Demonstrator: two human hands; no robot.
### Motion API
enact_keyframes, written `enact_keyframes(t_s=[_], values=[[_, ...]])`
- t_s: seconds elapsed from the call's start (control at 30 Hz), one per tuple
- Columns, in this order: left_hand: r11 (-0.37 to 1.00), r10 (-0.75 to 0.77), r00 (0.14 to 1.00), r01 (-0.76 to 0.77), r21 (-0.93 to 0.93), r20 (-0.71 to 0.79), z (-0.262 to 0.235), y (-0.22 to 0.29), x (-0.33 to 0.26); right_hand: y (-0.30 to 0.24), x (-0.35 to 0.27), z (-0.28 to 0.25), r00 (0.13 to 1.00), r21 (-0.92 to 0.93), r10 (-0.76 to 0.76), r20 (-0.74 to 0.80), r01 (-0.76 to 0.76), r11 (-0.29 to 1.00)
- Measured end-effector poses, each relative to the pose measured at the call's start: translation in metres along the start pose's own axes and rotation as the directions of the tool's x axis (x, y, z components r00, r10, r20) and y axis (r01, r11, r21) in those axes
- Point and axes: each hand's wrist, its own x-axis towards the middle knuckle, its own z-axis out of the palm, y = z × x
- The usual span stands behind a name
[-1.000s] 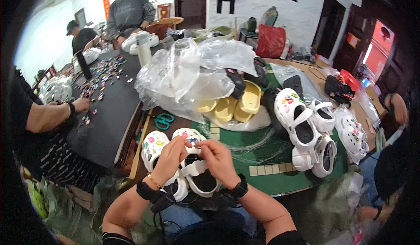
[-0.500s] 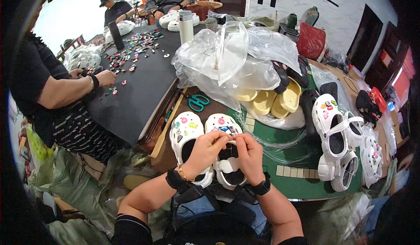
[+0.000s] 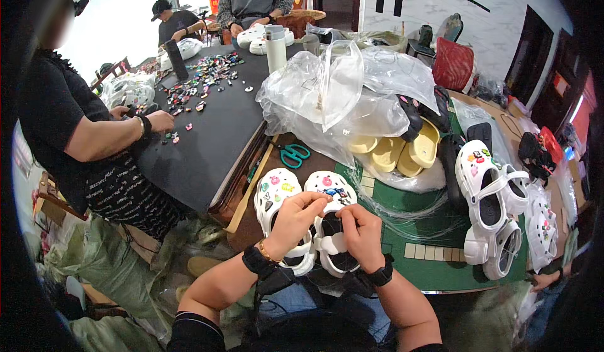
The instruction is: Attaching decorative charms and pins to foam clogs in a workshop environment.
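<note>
Two white clogs with colourful charms lie side by side before me, toes pointing away: the left clog (image 3: 267, 204) and the right clog (image 3: 313, 186). My left hand (image 3: 292, 224) is closed in a pinch over the gap between them. Opposite it, my right hand (image 3: 363, 234) pinches thumb against finger above the right clog's opening. A small gap separates the two sets of fingertips. Whatever they grip is too fine to make out. Clear plastic strands (image 3: 412, 218) lie in a loose bundle on the green mat (image 3: 440, 281), just right of my right hand.
Teal-handled scissors (image 3: 294, 156) and a wooden stick (image 3: 244, 202) lie beyond the clogs. Clear bags (image 3: 302, 91) and yellow clogs (image 3: 385, 157) fill the middle. More white clogs (image 3: 467, 174) are stacked at right. A co-worker's hand (image 3: 162, 122) is near scattered charms (image 3: 211, 69).
My fingertips, which met half a second ago, are now slightly apart. The whole view has shifted a little. A person's hand has come into sight at the right edge.
</note>
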Motion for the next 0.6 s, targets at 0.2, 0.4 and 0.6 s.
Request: enact_keyframes(t_s=[0.2, 0.4, 0.6], values=[[0.999, -0.044, 0.999, 0.045, -0.030, 0.022, -0.0015, -0.0009, -0.0009, 0.0048, -0.0003, 0.0029, 0.998, -0.016, -0.058, -0.005, 0.057, 0.998], [0.998, -0.032, 0.999, 0.034, -0.044, 0.030, -0.0018, -0.0034, -0.0002, 0.0058, -0.0007, 0.0043, 0.998, -0.021, -0.062, -0.007, 0.062, 0.998], [0.997, -0.072, 0.997, 0.072, -0.012, 0.040, -0.0025, 0.0011, -0.0020, 0.0012, 0.0001, 0.0019, 0.999, -0.044, -0.052, 0.015, 0.052, 0.998]])
